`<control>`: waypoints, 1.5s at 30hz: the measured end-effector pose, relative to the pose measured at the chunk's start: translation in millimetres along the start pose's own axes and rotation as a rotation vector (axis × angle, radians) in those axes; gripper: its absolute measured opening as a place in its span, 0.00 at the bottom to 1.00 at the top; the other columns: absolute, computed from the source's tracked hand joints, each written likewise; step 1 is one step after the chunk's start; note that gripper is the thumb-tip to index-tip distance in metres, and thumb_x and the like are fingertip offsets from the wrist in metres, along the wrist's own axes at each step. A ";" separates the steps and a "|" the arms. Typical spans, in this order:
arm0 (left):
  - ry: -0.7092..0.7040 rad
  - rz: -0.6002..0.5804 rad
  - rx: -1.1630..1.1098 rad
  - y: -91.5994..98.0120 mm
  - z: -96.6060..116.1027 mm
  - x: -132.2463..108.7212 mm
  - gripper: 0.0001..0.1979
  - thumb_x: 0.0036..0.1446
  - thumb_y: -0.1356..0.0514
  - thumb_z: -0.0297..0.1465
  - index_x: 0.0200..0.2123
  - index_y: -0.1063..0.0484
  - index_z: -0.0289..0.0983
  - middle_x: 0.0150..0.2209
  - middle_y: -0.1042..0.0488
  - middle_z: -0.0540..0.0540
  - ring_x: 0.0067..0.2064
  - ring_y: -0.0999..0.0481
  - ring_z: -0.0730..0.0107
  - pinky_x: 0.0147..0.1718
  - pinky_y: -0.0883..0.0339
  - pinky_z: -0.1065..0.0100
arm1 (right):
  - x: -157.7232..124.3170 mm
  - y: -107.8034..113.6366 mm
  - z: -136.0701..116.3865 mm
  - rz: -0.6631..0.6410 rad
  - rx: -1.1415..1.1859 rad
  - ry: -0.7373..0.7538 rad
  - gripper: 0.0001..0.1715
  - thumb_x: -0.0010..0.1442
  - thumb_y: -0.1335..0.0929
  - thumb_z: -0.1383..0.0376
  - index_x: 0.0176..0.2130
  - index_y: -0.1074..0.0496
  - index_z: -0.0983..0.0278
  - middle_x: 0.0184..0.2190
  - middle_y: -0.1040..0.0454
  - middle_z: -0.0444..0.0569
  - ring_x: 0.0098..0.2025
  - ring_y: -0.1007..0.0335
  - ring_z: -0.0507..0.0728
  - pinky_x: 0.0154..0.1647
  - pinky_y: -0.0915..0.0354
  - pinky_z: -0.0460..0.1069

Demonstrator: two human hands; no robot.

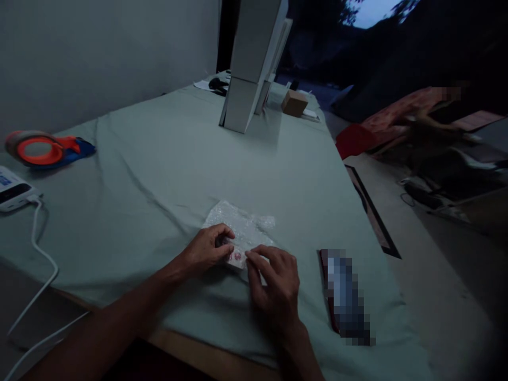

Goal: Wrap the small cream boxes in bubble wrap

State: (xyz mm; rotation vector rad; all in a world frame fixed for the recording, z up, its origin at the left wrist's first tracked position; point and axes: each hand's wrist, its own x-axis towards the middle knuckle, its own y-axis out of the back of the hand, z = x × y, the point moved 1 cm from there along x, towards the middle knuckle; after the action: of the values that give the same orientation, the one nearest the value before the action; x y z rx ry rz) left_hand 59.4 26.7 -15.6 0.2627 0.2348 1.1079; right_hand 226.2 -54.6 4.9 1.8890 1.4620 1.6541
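A sheet of clear bubble wrap [226,213] lies spread on the cloth-covered table near its front edge. On its near part sits a small pale packet [237,257] with round red marks, partly hidden by my fingers. My left hand [208,246] curls over the packet's left side, with thumb and fingers bent round it. At the right edge, my right hand [275,270] has its thumb and fingertips drawn together on the packet; whether they also hold the wrap is unclear. A phone-like object [343,296], its face blurred, lies to the right of my right hand.
An orange and blue tape dispenser [42,150] and a white device [16,190] with a white cable [37,233] lie on the left. Tall white boxes [242,79] stand at the back, beside a brown carton [294,103]. A green cloth [178,153] covers the table.
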 end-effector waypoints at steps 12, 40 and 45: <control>-0.043 0.029 0.147 24.3 -0.6 -6.8 0.19 0.51 0.43 0.29 0.48 0.32 0.37 0.36 0.26 0.48 0.38 0.28 0.67 0.36 0.35 0.68 | -0.1 -10.5 -6.1 -0.298 -0.088 0.044 0.11 0.64 0.35 0.67 0.47 0.29 0.62 0.44 0.25 0.50 0.46 0.34 0.59 0.48 0.44 0.55; 0.142 0.153 0.230 24.9 -0.5 -6.5 0.06 0.46 0.45 0.31 0.21 0.39 0.37 0.20 0.40 0.55 0.24 0.40 0.75 0.23 0.47 0.73 | 27.8 -8.5 -13.1 -0.516 -0.344 0.264 0.13 0.62 0.36 0.73 0.45 0.30 0.59 0.35 0.28 0.49 0.36 0.37 0.59 0.39 0.48 0.54; 0.129 0.105 -0.107 5.8 14.8 -5.5 0.07 0.44 0.44 0.34 0.22 0.39 0.37 0.20 0.41 0.56 0.22 0.40 0.77 0.21 0.45 0.74 | 27.5 -1.7 -15.8 -0.528 -0.258 0.231 0.13 0.58 0.36 0.74 0.43 0.30 0.62 0.36 0.27 0.50 0.38 0.35 0.59 0.43 0.46 0.56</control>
State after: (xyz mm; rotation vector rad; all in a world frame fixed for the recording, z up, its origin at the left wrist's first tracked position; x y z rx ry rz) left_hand 56.8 22.8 0.5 0.1088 0.2778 1.2396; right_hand 208.1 -38.9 25.8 1.0830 1.5631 1.7224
